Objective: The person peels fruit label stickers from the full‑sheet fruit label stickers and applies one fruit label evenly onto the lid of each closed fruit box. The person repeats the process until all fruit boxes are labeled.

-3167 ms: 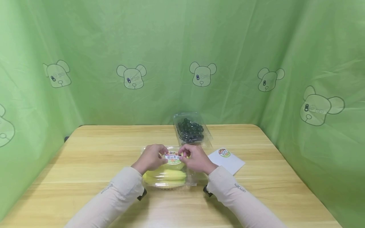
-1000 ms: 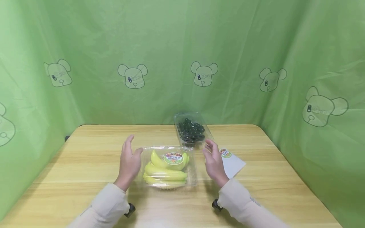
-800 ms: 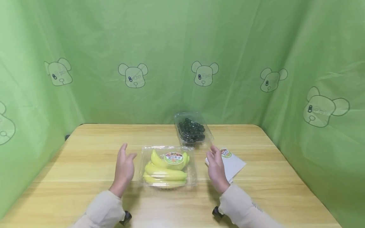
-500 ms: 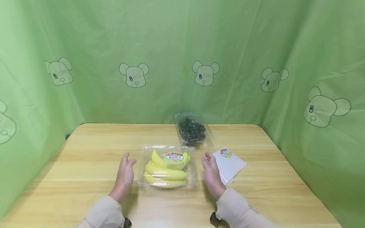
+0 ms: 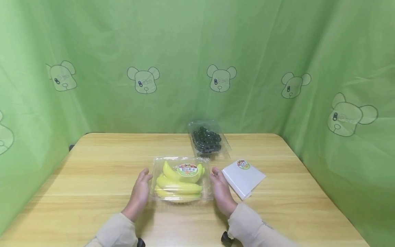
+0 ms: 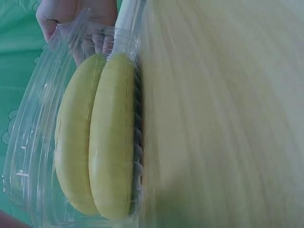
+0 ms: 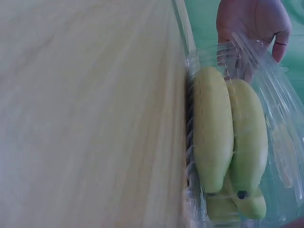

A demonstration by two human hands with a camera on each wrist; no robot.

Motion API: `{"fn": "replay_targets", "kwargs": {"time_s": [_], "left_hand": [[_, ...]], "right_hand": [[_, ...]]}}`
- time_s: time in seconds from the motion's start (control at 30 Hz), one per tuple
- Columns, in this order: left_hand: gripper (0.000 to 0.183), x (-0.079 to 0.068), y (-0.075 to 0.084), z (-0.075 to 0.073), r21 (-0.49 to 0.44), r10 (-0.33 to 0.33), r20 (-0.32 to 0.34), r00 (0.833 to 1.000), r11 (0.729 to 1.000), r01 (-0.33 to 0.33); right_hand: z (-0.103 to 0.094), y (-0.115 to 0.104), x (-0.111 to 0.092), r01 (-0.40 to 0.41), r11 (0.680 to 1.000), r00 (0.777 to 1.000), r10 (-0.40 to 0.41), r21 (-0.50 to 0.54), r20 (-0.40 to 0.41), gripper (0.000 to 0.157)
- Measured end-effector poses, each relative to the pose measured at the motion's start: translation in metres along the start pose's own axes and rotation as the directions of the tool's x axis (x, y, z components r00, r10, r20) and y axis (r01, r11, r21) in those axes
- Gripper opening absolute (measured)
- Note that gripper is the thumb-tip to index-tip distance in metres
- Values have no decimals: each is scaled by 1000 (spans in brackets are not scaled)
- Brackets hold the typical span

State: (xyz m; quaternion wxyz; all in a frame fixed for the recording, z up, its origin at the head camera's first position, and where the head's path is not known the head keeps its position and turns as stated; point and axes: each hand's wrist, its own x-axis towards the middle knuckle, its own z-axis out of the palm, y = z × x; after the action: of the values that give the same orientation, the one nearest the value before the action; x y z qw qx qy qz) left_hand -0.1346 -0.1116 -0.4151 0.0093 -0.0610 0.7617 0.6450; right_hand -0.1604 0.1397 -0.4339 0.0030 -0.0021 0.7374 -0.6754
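A clear plastic clamshell box (image 5: 208,195) full of yellow bananas (image 5: 179,187) lies on the table in front of me. Its lid bears a round fruit sticker (image 5: 188,169). My left hand (image 5: 139,193) is at the box's left side, fingers fairly straight and pointing forward. On the opposite side, my right hand (image 5: 223,192) lies alongside the right wall in the same way. Seen through the clear plastic in the left wrist view, fingers of the right hand (image 6: 80,12) are right at the end wall; the left hand (image 7: 254,19) appears likewise in the right wrist view.
Behind the box stands a second clear container (image 5: 226,145) with dark grapes (image 5: 207,140). A white sheet or folder (image 5: 245,180) with a round sticker (image 5: 243,164) lies right of my right hand. Green curtains (image 5: 182,41) enclose the wooden table (image 5: 108,164).
Both hands, earlier pinching the sticker's edges over the lid, have let go and spread apart. They have since come back in, to the box's left and right sides. The sticker stays on the lid.
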Motion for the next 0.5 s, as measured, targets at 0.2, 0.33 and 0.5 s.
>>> {"fn": "replay_targets", "kwargs": {"time_s": [0.2,0.33,0.5], "left_hand": [[57,-1,1,1,-6,12,9,1000,1000,-12],[56,0,3,1,3,12,4,1000,1000,-12],[54,0,3,1,21,29,10,1000,999,-29]], "right_hand": [[5,-2,-1,-3,1000,1000,2,20,14,55],[5,-3,-2,-4,1000,1000,3,18,13,55],[5,-3,-2,-8,1000,1000,8,17,10,56]]}}
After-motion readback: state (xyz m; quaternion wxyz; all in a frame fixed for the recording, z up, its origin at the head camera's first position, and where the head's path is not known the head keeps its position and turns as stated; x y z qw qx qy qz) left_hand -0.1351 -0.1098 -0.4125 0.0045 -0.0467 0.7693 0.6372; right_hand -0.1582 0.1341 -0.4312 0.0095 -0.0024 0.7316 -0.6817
